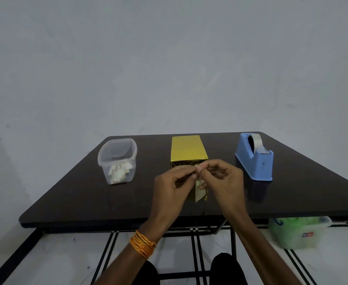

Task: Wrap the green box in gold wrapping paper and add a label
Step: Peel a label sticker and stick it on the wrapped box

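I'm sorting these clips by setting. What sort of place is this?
Probably a plain room at home, set up for gift wrapping: a small dark table against a bare wall, tiled floor, and a tape dispenser beside a gold-wrapped box.

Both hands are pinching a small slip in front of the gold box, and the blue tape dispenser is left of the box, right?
No. The head view shows the blue tape dispenser right of the gold box; the clear tub stands on its left. The left hand and right hand do pinch a small slip in front of the box.
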{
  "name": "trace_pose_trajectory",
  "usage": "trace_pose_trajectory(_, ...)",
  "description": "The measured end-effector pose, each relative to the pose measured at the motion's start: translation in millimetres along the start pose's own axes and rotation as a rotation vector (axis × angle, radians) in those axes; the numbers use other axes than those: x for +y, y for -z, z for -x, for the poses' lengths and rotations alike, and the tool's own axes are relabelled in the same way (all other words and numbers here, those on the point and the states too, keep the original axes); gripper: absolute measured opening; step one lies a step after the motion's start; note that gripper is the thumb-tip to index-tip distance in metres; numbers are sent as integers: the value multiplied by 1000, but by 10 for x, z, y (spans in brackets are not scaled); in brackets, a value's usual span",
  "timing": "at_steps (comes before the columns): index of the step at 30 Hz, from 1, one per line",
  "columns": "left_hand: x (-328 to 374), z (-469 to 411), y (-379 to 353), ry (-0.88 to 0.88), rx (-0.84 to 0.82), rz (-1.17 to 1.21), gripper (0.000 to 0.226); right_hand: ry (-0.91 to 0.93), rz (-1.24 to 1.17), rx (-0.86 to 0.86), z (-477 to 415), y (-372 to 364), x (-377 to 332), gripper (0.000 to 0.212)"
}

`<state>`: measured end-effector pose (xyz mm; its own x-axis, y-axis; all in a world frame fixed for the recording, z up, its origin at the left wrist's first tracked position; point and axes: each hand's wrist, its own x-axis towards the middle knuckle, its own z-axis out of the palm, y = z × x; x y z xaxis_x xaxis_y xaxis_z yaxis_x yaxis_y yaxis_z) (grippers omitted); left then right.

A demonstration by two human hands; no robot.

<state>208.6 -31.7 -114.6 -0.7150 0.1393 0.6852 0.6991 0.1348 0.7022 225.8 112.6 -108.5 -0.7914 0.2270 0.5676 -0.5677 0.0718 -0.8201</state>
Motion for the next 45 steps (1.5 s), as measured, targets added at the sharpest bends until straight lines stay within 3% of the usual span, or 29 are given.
trace_pose_trajectory(12, 0, -3, -1, -83, -56, -59, 28, 26, 215, -80, -19, -13, -38, 13)
trace_pose_trajectory(18, 80, -39, 5, 156, -43, 169, 20, -12, 181, -82, -17, 3, -15, 12)
trace_pose_trajectory(25, 130, -79, 20, 179, -53, 176, 16, -14, 133, -83, -5, 9, -38, 10)
trace_pose_trajectory(33, 90, -85, 52, 129, -22, 129, 19, -31, -20, -108, -5, 18, -122, 9)
trace_pose_trajectory(45, 56, -55, 20, 3, -20, -17, 22, 12, 132, -39, 1, -10, -122, 8)
